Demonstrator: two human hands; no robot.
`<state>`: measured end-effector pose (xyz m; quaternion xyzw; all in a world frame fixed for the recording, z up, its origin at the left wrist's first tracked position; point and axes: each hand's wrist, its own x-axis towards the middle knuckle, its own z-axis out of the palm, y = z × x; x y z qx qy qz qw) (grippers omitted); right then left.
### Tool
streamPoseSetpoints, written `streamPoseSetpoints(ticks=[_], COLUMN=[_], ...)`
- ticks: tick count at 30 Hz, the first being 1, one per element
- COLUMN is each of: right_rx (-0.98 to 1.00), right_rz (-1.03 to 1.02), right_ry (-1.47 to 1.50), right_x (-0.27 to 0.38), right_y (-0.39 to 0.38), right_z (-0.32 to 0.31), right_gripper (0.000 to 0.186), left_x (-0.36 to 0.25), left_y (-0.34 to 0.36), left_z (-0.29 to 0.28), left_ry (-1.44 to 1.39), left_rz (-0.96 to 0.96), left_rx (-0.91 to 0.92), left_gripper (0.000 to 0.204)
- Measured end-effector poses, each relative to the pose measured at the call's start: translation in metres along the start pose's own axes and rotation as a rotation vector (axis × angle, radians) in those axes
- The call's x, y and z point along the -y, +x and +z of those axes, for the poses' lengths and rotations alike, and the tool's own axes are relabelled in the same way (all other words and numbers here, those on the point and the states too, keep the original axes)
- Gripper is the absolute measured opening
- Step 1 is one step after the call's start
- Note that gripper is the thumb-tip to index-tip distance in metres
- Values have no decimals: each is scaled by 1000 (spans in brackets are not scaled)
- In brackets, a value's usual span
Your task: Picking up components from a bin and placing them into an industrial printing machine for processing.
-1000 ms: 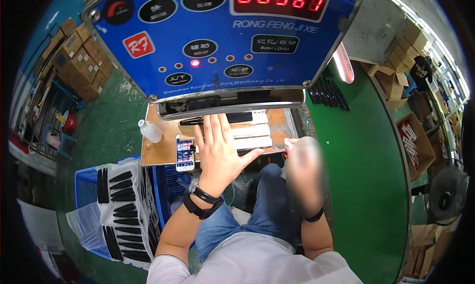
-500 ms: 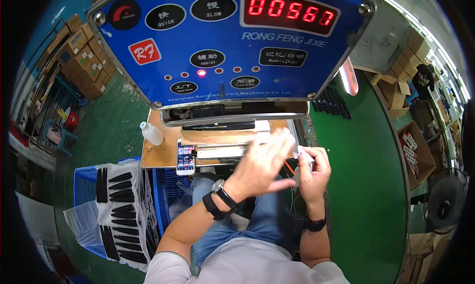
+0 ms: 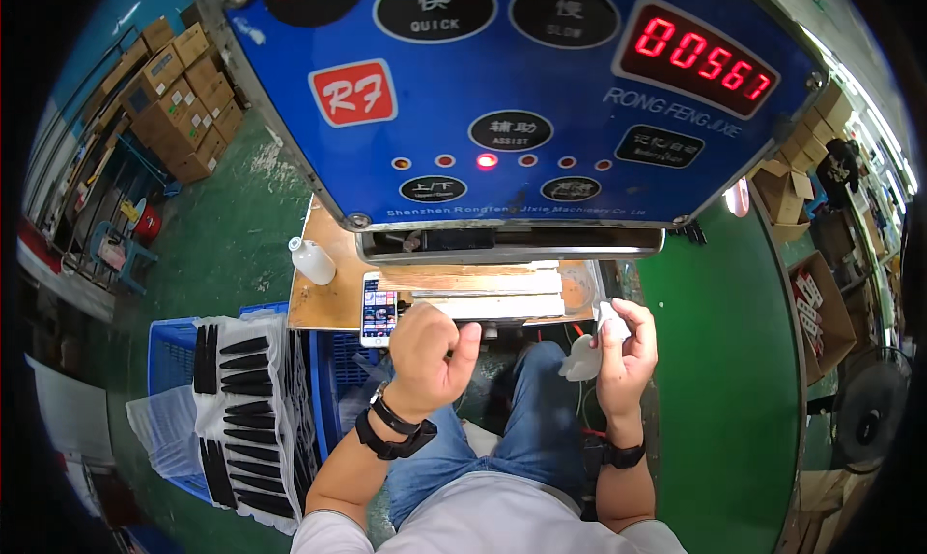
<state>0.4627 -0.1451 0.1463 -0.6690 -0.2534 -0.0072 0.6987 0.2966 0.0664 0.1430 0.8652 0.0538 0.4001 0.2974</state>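
My left hand (image 3: 425, 354) is curled with the knuckles up and the thumb sticking out, just below the phone (image 3: 379, 312). Its fingertips are turned away, so anything inside them is hidden. To the right, my right hand (image 3: 626, 356) pinches a crumpled white cloth (image 3: 580, 360), or something like tissue, and one end of it droops toward my knee. Between and beyond the hands lies the machine's bed, with a wooden strip (image 3: 463, 279) and a pale bar (image 3: 502, 306) across it.
A blue control panel (image 3: 425, 139) with a lit red display hangs over the worktable (image 3: 319, 310). A white bottle (image 3: 313, 262) stands at the table's left. Below it, a blue crate (image 3: 172, 346) bears white sheeting with several black strips (image 3: 248, 380). A fan (image 3: 864, 414) stands far right.
My left hand has swung left and back from over the bed, and its flat fingers have curled. My right hand keeps the white cloth. The view has shifted, so the panel appears farther right.
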Motion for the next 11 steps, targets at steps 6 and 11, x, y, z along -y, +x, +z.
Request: streamPoseSetpoints(ticks=[6, 11], right_rx=[73, 111], right_rz=[9, -1], right_ry=[43, 48], right_x=[2, -5], right_y=[-6, -9], right_z=[2, 1], right_gripper=[24, 24], left_x=[-5, -10], left_y=[33, 29], left_z=[-3, 10], left_ry=[225, 388], left_rz=[67, -17], left_rx=[-203, -17], left_gripper=[52, 89])
